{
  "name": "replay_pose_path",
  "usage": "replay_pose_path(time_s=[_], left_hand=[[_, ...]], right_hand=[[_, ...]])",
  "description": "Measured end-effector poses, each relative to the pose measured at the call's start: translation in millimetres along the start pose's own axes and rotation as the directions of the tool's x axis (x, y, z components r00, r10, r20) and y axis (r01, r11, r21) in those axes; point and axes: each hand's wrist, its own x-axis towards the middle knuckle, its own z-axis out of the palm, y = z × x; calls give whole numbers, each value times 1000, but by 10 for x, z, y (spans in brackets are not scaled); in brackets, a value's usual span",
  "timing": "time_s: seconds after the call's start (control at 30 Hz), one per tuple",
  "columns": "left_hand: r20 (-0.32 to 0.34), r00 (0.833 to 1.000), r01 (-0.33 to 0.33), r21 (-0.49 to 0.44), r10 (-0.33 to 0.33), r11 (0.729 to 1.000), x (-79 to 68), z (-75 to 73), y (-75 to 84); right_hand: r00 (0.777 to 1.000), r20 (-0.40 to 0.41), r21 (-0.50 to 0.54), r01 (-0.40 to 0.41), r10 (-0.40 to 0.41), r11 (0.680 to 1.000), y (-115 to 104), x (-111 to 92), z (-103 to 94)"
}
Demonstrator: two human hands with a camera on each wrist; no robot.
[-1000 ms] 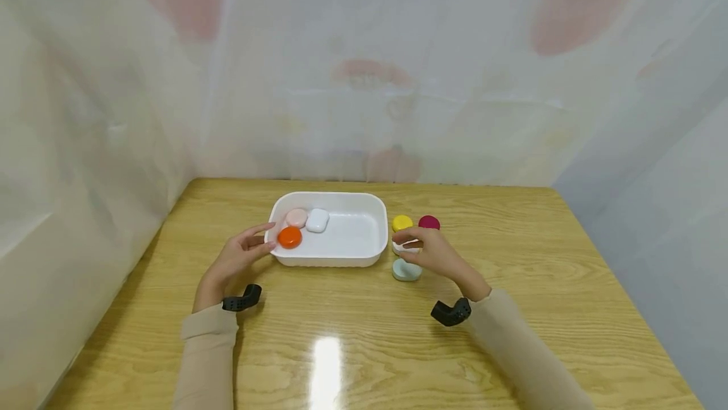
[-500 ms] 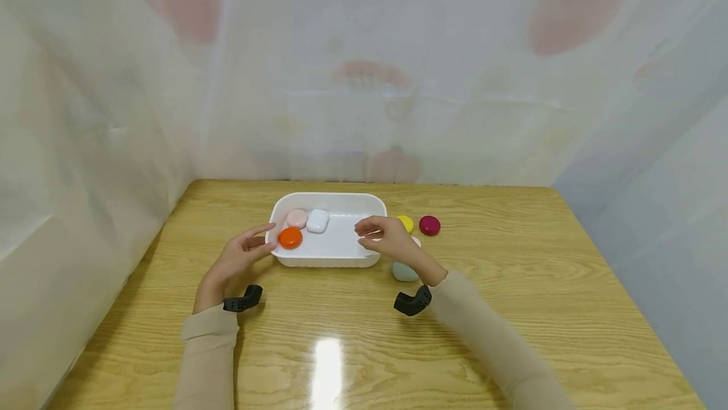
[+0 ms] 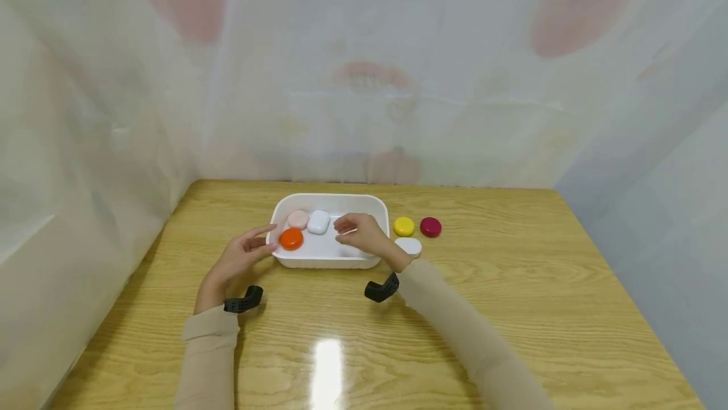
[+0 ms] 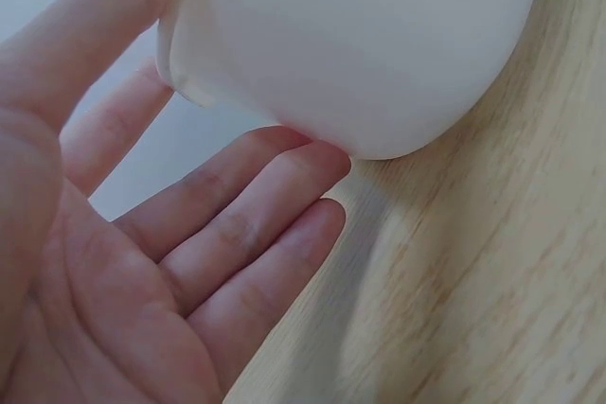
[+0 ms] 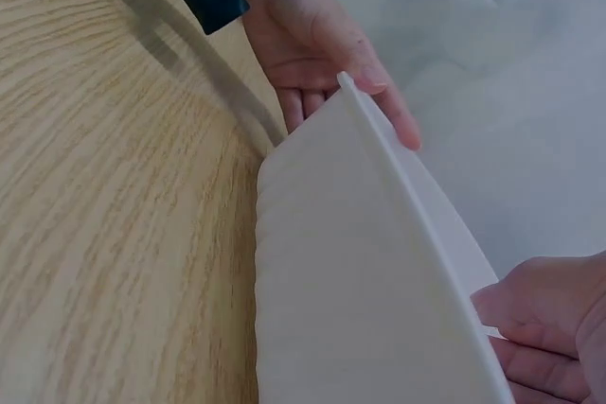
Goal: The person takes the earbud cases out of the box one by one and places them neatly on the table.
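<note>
In the head view a white rectangular tray [image 3: 327, 263] stands on the table. It holds a pale pink rounded piece [image 3: 298, 219], a white squarish piece [image 3: 319, 222] and a glossy orange disc [image 3: 291, 239]. My left hand [image 3: 241, 258] pinches the tray's left rim with thumb and forefinger. The left wrist view shows its other fingers [image 4: 256, 224] against the outer wall. Over the tray's right half hovers my right hand [image 3: 366, 236], thumb and fingers bent toward each other. Something whitish shows between them; whether it is held or just tray behind cannot be told.
Right of the tray lie a yellow disc [image 3: 404, 227], a maroon disc [image 3: 430, 227] and a white oval piece [image 3: 408, 246]. My right sleeve [image 3: 455, 315] covers the table just below them. A pale curtain [image 3: 364, 132] hangs behind the table [image 3: 540, 283].
My right hand has moved left from beside the loose pieces to over the tray. The pale green piece seen earlier is out of sight around my right sleeve. My left hand stays on the rim.
</note>
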Motion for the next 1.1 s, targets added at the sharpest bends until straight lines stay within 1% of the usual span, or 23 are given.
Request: replay_pose_path(time_s=[0.27,0.37,0.5,0.67,0.73,0.83,0.97,1.1], left_hand=[[6,1000,-9,0,9,1000,-6,2,1],[4,1000,10,-9,-10,1000,-14,-5,8],[2,1000,18,-34,-18,999,-19,-3,15],[5,1000,9,-38,-9,999,-22,7,5],[7,1000,0,-17,0,1000,-25,6,-3],[0,1000,6,-16,-6,1000,-27,8,-3],[-1,1000,23,-22,-23,999,-28,10,0],[-4,1000,20,-13,-20,1000,-26,10,12]], right_hand=[[997,-4,-29,-73,73,997,-1,203,146],[995,-15,-48,-100,100,994,1,283,197],[991,-36,-79,-129,127,988,-14,375,227],[985,-52,-118,-171,165,978,-5,453,246],[982,-54,-107,-184,179,977,8,478,254],[980,-55,-77,-194,190,978,36,512,264],[983,-38,-64,-179,177,982,70,543,281],[983,-37,-58,-179,178,982,72,543,281]])
